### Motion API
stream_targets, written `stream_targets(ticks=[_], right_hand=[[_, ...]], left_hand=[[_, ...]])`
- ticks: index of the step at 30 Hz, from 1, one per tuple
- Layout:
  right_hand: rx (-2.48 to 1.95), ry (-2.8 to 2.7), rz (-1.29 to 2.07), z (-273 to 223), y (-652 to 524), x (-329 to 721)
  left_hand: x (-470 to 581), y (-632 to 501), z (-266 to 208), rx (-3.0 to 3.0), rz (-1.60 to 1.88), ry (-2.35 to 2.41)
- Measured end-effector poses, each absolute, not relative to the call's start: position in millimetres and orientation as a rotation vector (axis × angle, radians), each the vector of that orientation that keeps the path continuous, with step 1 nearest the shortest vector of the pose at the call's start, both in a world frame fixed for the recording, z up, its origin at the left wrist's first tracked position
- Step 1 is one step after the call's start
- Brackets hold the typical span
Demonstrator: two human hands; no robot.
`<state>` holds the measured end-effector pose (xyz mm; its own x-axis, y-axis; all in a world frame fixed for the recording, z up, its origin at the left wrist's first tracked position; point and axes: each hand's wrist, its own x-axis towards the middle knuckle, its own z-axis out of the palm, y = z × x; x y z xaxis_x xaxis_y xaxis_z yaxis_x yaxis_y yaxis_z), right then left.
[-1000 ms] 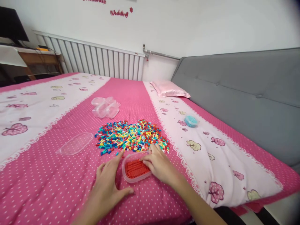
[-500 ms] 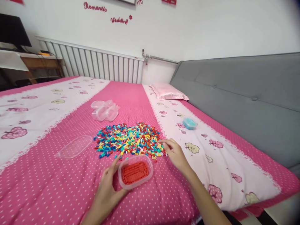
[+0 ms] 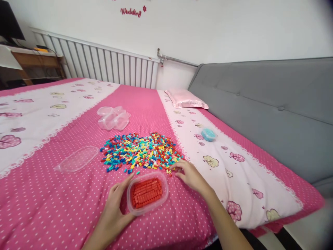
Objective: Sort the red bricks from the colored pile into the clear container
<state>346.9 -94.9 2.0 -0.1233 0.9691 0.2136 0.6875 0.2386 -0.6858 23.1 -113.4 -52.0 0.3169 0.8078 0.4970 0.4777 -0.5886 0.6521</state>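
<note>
My left hand (image 3: 116,205) is wrapped around the left end of a clear plastic container (image 3: 166,194), thumb at the near side and fingers at the far side. Rows of red toy bricks (image 3: 147,192) are packed inside it. Beyond the container spreads a loose pile of small multicoloured bricks (image 3: 140,152). At the pile's near right edge, my right hand (image 3: 188,175) reaches in with fingers bent toward the thumb. Whatever lies between those fingertips is too small to make out.
A clear lid (image 3: 78,159) lies flat left of the pile. Several empty clear containers (image 3: 113,118) are heaped behind it. A closed box of light blue pieces (image 3: 208,134) sits to the right. Farther back are a pink pillow (image 3: 184,99) and a grey headboard (image 3: 260,93).
My right hand has drawn back and left along the pile's near edge, closer to the container. My left hand keeps its hold. The camera view has shifted slightly.
</note>
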Motion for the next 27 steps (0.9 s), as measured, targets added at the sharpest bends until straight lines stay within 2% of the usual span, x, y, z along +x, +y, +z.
stream_targets(ticks=[13,27], right_hand=[[-1.705,-1.630,0.374,12,-87,392],[-1.781,-1.579,0.339,-17,-71,391]], left_hand=[[23,-113,-52,2.313,1.096,1.181],[21,-103,-66,2.378,1.123,1.214]])
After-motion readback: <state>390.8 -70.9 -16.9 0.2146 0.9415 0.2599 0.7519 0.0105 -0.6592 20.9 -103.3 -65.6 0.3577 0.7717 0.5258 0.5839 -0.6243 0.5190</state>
